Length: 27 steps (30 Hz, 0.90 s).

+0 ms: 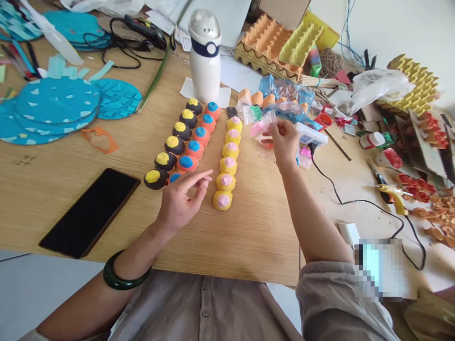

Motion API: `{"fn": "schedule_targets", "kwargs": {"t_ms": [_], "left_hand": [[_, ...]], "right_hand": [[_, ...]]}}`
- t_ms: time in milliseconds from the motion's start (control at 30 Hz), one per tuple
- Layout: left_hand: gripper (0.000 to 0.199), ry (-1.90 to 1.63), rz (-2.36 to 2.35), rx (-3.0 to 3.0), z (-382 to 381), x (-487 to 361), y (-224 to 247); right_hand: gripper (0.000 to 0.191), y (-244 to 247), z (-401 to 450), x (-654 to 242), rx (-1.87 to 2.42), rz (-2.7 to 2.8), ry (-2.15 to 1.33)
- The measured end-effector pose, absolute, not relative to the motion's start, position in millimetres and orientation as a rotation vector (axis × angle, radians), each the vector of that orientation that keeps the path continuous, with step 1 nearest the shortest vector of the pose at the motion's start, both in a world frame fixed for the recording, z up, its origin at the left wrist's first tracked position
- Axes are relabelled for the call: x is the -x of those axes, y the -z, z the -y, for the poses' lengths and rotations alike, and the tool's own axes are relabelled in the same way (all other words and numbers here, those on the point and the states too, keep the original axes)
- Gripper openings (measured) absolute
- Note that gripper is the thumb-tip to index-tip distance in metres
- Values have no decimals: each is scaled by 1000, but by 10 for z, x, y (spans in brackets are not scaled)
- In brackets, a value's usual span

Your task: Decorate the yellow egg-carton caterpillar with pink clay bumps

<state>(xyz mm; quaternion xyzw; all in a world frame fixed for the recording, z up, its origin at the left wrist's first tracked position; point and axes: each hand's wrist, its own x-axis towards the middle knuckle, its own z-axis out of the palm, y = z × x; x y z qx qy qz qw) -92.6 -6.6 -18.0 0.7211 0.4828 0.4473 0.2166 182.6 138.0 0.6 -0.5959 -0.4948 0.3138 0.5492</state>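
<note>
Three rows of small painted cups stand on the wooden table (pixel 259 227): black ones with yellow tops (pixel 172 143), orange ones with blue tops (pixel 195 148), and yellow ones with pink tops (pixel 228 166). My left hand (pixel 183 199) hovers by the near end of the orange row, partly hiding its last cup; thumb and forefinger lie close together, with nothing visible in them. Beyond the yellow row, on the right, my right hand (pixel 284 142) pinches a clear plastic bag (pixel 261 127) with pink material in it. A bag with green material (pixel 253 112) lies beside it.
A phone (pixel 90 213) lies at the left front, blue painted discs (pixel 57 106) behind it. A white bottle (pixel 205 61) stands at the back. On the right are a power strip (pixel 311 135) with a cable, egg trays (pixel 268 47) and a yellow glue gun (pixel 393 196).
</note>
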Motion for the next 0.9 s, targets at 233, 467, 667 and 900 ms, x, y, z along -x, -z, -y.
{"fn": "schedule_targets", "kwargs": {"t_ms": [233,467,667,900], "left_hand": [[35,-1188,-1052,-1669,353,606,-24],[46,-1065,-968,-1791,618,310,-117],[27,-990,-936,-1553,804,175,-110],[27,-761,-753,-995,767,-103,-30]], "right_hand": [[23,-123,-171,-1735,1224,1327,-1100],[12,-179,627,-1646,1164,1629,-798],[29,-115,920,-1804,1357,1748,-19],[34,69,1247,-1765,1379,1878,23]]}}
